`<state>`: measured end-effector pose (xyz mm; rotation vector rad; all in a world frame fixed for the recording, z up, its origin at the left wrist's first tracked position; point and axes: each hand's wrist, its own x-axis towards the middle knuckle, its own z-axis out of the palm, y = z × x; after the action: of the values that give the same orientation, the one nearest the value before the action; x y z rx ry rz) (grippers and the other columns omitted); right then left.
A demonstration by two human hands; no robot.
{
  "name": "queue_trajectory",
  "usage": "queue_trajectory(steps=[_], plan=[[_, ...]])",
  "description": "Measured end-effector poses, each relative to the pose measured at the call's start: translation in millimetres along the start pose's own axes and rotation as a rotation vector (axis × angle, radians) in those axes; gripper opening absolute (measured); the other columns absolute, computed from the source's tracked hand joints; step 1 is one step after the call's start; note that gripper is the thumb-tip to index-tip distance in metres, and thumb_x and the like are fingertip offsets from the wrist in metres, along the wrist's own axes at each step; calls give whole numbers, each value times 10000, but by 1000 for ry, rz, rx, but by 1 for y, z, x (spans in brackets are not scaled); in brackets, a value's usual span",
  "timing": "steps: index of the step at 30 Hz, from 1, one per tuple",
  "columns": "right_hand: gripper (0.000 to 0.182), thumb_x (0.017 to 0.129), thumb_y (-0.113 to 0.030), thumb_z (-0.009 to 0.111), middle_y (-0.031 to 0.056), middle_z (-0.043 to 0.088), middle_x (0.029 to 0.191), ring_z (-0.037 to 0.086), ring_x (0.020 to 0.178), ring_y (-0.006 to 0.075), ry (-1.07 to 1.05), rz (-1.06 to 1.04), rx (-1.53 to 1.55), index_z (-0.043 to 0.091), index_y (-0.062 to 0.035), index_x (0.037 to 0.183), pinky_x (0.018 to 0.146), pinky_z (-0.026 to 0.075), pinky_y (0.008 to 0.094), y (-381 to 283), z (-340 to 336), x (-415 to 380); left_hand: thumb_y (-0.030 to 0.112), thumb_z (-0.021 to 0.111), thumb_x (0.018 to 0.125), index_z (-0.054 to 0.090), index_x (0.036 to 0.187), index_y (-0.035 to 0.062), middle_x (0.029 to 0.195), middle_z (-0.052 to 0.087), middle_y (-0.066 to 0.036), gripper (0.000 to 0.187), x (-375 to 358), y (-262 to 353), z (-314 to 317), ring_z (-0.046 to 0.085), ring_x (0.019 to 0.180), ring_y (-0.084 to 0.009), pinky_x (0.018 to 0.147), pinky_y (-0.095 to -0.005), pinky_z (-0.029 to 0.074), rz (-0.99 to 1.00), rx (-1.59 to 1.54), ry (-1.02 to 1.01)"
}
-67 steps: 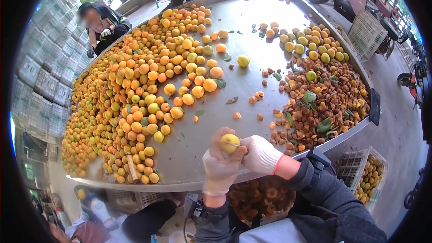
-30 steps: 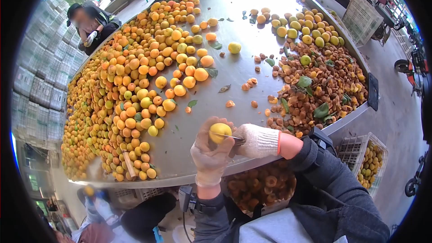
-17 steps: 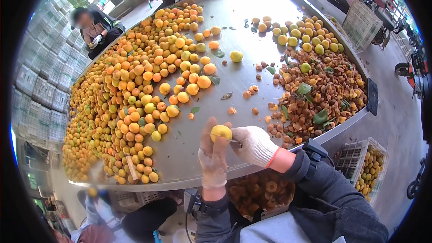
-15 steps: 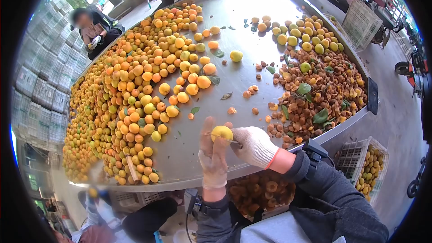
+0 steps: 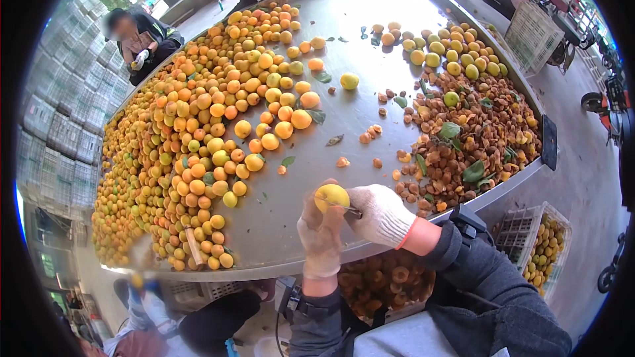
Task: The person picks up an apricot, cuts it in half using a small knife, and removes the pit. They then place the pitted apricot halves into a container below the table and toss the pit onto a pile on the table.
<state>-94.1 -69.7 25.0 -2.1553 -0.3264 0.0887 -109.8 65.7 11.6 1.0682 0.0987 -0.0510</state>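
My left hand (image 5: 321, 235), in a thin pale glove, grips a yellow apricot (image 5: 331, 198) with its fingers around the fruit. My right hand (image 5: 382, 213), in a white knitted glove with a red cuff edge, is closed on a small knife (image 5: 352, 211). Its thin blade lies against the right side of the apricot; the handle is hidden in the glove. Both hands are over the near edge of the metal table (image 5: 278, 225). Left of them spreads a large heap of whole apricots (image 5: 205, 119).
Brown apricot pits with scraps (image 5: 456, 139) and leaves lie on the right. Whole fruit (image 5: 463, 53) sits behind them. A container of split apricots (image 5: 383, 284) is below the table edge. A crate of fruit (image 5: 546, 244) stands right. Other people work at the far and left sides.
Both hands with the apricot have shifted slightly right and down. My left fingers, stretched upward before, are now bent closer round the fruit, and more of the blade shows.
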Motion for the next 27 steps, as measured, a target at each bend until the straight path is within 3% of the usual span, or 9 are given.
queue_trajectory(steps=[4,6,9,12,15,17,22,24,27], plan=[[205,775,-127,637,180,645,761,625,721,389,-91,22,-29,679,-93,973,637,500,421,-2,-14,2,111,796,774,540,1251,-13,1085,564,-52,555,2,4,0,561,986,-155,912,-298,450,147,301,-11],[218,775,-125,638,181,647,770,626,729,388,-106,36,-18,682,-97,986,641,501,417,-1,-15,3,110,825,732,533,1261,-7,1049,577,-43,616,2,7,2,569,984,-156,886,-296,465,443,716,14],[232,768,-120,642,181,649,779,628,742,386,-124,46,59,685,-102,995,650,502,410,1,-11,2,169,808,769,512,1298,4,1132,590,-53,628,6,3,-8,560,994,-145,889,-271,468,526,800,-34],[230,760,-117,647,176,648,773,626,745,387,-36,42,96,684,-103,987,653,503,403,-1,0,-1,152,791,786,508,1304,8,1121,582,-55,608,0,-1,0,555,983,-133,865,-263,478,329,475,-18],[230,755,-118,646,172,647,764,626,743,387,37,39,46,682,-101,982,653,502,399,1,4,-1,194,831,722,540,1258,10,1088,644,-131,637,1,-5,0,644,920,-214,830,-305,508,478,748,48],[232,752,-120,646,170,648,762,627,742,387,12,37,28,680,-100,981,654,502,399,-1,2,1,161,802,761,534,1271,6,1049,627,-81,597,-1,-1,1,611,897,-174,810,-282,502,467,753,43],[170,772,-133,640,193,656,773,643,745,371,-335,119,101,702,-69,916,662,506,389,3,-9,10,149,779,799,539,1271,-5,952,623,-32,551,-1,2,-7,585,813,-133,743,-250,503,375,696,50],[160,781,-142,642,192,659,769,653,733,344,-418,128,85,707,-62,904,663,505,380,5,-11,13,203,822,732,569,1213,0,922,682,-135,580,0,7,-9,679,821,-240,759,-315,533,489,857,27],[161,794,-151,644,184,666,764,662,712,285,-532,95,166,712,-50,899,665,503,364,19,-6,16,196,816,738,568,1209,-7,936,680,-141,570,1,11,-15,682,822,-246,758,-312,535,500,928,-30]])
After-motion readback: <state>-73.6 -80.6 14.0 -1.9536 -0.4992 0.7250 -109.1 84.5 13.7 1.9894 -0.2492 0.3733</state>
